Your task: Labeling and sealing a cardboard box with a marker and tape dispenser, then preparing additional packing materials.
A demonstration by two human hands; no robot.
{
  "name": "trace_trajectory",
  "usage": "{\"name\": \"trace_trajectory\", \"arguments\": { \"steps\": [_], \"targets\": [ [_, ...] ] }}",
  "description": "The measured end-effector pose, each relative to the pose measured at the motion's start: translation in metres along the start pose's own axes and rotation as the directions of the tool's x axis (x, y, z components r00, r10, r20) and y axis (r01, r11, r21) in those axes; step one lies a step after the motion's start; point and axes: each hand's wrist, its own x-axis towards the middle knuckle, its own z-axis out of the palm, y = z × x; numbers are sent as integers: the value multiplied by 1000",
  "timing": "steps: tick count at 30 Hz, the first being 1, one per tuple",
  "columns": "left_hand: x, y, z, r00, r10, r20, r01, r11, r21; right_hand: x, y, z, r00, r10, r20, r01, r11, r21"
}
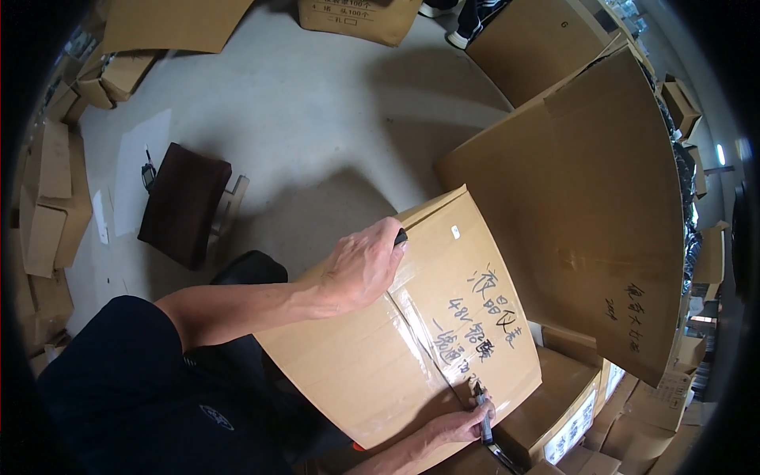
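A closed cardboard box [427, 269] stands tilted in front of me, clear tape along its seam and several lines of black handwriting on its top. My right hand [463, 423] is closed round a marker [484, 421], whose tip meets the cardboard at the end of the lowest line. Resting on the far part of the same box, my left hand [364, 265] is curled in a fist. A small black piece that looks like a marker cap [401, 237] sticks out of its fingers.
To the right rises a large open carton [586, 182] lined with dark plastic, with stacked boxes [554, 388] below it. A dark brown stool [186, 206] and a handheld radio [149, 176] are on the floor at left. Another person's shoe [457, 39] shows at the top.
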Motion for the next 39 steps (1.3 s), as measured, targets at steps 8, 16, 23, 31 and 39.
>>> {"name": "trace_trajectory", "arguments": {
  "steps": [8, 16, 23, 31, 39],
  "targets": [
    [0, -1, 1, 1000, 9, -12, -9, 1000, 7, 0, 0, 1, 1000, -24, 4, 24, 999, 27],
    [0, -2, 2, 1000, 0, 7, 0, 1000, 6, 1, 3, -1, 1000, -22, 7, 22, 1000, 21],
    [2, 4, -1, 1000, -8, 8, 8, 1000, -22, -1, -4, 0, 1000, -25, 9, 24, 998, 66],
    [11, 1, 1, 999, -29, 17, 28, 998, 52, -4, -5, 9, 999, -52, -2, 51, 967, 249],
    [-8, 7, 35, 962, 267, -52, -261, 960, 105, -7, 0, -29, 995, 100, -5, -92, 936, 340]
  ]
}}
